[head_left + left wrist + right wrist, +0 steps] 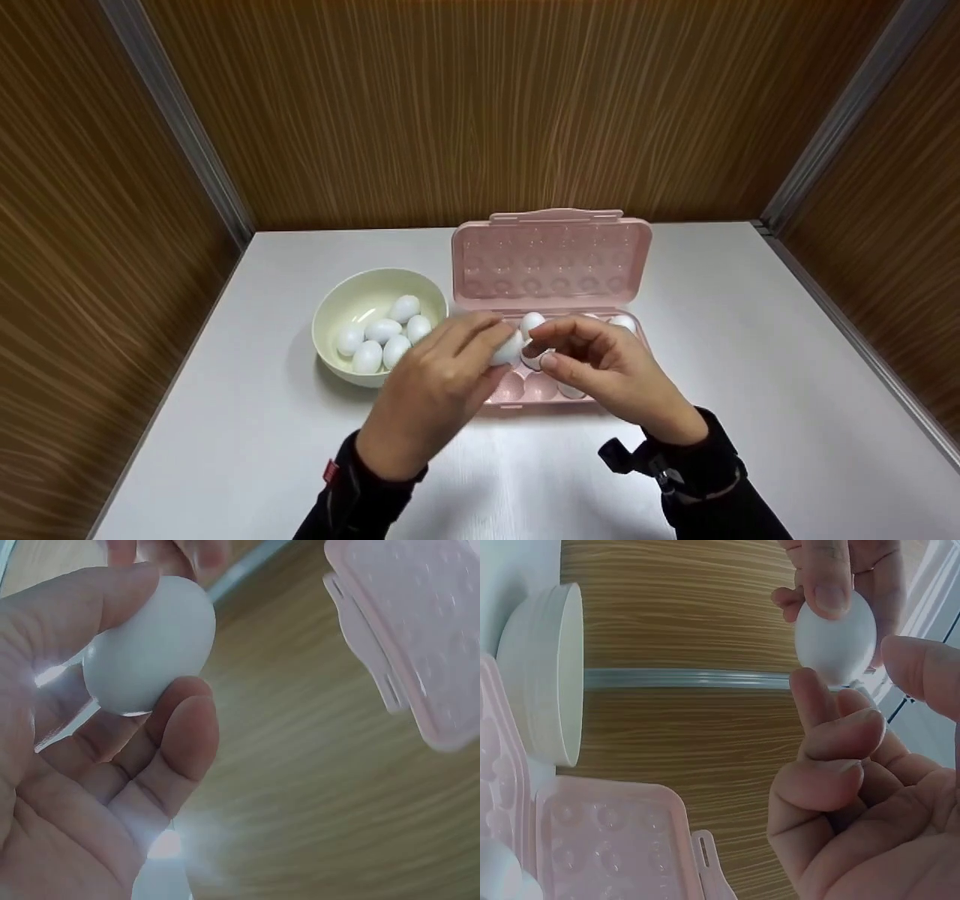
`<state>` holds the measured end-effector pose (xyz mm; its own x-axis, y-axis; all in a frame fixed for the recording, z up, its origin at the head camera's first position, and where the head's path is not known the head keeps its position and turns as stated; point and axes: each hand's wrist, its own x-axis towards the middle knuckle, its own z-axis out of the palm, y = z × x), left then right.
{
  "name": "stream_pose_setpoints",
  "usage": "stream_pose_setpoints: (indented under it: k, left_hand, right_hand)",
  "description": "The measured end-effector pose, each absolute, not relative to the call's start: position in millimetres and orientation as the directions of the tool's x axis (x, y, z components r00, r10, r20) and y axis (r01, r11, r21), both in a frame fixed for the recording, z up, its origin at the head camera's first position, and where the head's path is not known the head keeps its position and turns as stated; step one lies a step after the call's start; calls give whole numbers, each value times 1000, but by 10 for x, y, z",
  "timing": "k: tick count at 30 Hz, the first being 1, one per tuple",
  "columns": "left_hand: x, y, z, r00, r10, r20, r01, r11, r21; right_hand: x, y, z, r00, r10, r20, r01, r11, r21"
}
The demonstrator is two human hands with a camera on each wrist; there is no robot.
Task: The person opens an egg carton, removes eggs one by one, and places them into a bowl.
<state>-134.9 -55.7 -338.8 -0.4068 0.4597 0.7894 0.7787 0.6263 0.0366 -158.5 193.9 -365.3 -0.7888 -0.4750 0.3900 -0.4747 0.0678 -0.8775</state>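
Note:
My left hand [439, 386] pinches a white egg [154, 645] between thumb and fingertips, above the pink egg carton [551, 266]. Facing it, my right hand [619, 371] has its fingers loosely bent and its thumb held apart. In the right wrist view, a right fingertip [810, 686] comes right up to the lower end of that egg, and nothing sits in the palm. The carton's lid stands raised at the back. Several eggs rest in its cups, partly hidden behind both hands, and some front cups [540, 386] are bare.
Left of the carton stands a pale green bowl [328, 319] with several white eggs [383, 331] in it. Wood-grain panels [465, 112] enclose the white table [247, 420] at the back and on both sides.

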Motion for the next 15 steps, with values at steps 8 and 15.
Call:
stream_pose_setpoints:
  k: [8,15]
  left_hand:
    - [-1509,-880,-3363,-520,273,809,653,737,172]
    - [-1742,-1065,-3500,-755,161,636,443,840,312]
  right_hand:
    - [-1633,1908,-3693,-770,-387,507,-630,328,-704]
    - [-1661,1908,-3721,-770,-360,527,-638,403,-656]
